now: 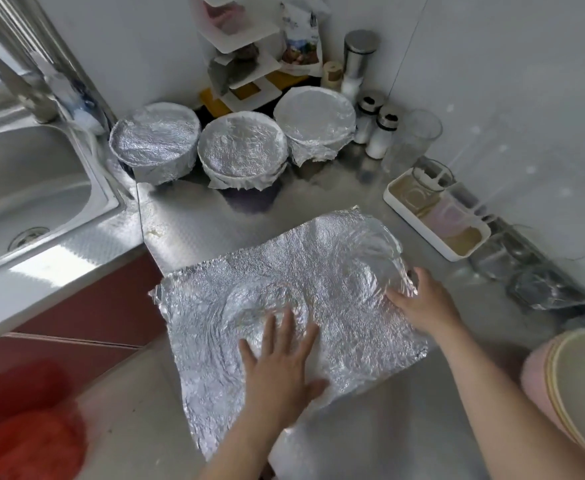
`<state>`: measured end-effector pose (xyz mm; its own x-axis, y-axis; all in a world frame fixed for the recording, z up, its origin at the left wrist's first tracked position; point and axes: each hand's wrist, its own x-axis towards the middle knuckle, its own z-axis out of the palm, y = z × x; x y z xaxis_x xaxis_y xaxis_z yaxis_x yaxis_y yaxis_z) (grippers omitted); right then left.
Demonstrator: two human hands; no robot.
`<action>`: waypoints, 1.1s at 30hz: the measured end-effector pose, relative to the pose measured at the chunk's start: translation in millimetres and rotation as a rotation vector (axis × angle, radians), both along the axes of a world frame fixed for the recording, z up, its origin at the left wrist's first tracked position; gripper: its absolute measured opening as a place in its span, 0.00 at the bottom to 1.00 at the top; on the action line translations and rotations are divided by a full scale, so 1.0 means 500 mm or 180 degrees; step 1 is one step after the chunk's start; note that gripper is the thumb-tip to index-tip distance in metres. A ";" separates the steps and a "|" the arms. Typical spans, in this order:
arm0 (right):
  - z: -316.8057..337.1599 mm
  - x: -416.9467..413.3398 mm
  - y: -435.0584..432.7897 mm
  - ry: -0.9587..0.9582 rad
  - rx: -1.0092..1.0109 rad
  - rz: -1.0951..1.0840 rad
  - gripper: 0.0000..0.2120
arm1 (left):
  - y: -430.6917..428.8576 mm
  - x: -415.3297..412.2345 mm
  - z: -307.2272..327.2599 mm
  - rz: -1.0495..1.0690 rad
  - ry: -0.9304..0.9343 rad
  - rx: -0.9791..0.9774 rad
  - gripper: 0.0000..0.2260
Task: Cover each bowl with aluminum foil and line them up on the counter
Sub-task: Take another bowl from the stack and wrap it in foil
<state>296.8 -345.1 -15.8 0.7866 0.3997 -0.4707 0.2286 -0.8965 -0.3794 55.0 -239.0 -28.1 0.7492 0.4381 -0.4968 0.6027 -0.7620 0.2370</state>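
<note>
A large crinkled sheet of aluminum foil (pixel 284 289) lies flat on the steel counter (pixel 194 220) in front of me. My left hand (pixel 280 365) presses on it with fingers spread flat. At the sheet's right edge my right hand (pixel 419 303) rests with its fingers on the foil. Three foil-covered bowls stand in a row at the back: the left one (pixel 156 136), the middle one (pixel 242 147) and the right one (pixel 315 116). Uncovered stacked bowls (pixel 582 386) sit at the far right edge.
A steel sink (pixel 31 188) with a faucet (pixel 14 81) is on the left. Shakers (pixel 381 129), a glass (pixel 415 140) and a white shelf rack (pixel 246 57) crowd the back corner. A white tray (pixel 436 216) with cups runs along the right wall.
</note>
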 end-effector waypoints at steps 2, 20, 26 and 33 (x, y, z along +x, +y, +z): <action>-0.002 -0.008 -0.013 0.0289 0.0332 -0.0294 0.32 | 0.020 0.001 -0.003 0.0086 -0.0142 -0.0010 0.35; 0.000 -0.147 -0.215 0.2229 0.1848 -0.1794 0.13 | -0.212 0.007 -0.009 0.0270 -0.1006 -0.0117 0.23; -0.003 -0.161 -0.235 0.2098 0.1819 -0.1419 0.09 | -0.251 0.018 -0.027 0.0317 -0.1032 0.0003 0.19; -0.009 -0.144 -0.213 0.1787 0.1938 -0.1221 0.10 | -0.240 0.042 -0.033 0.0746 -0.1401 -0.0367 0.29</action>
<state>224.6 -451.3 -20.2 0.6358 0.4627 -0.6178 -0.4050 -0.4814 -0.7773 76.0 -359.1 -44.7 0.7864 0.5805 -0.2112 0.5785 -0.5722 0.5814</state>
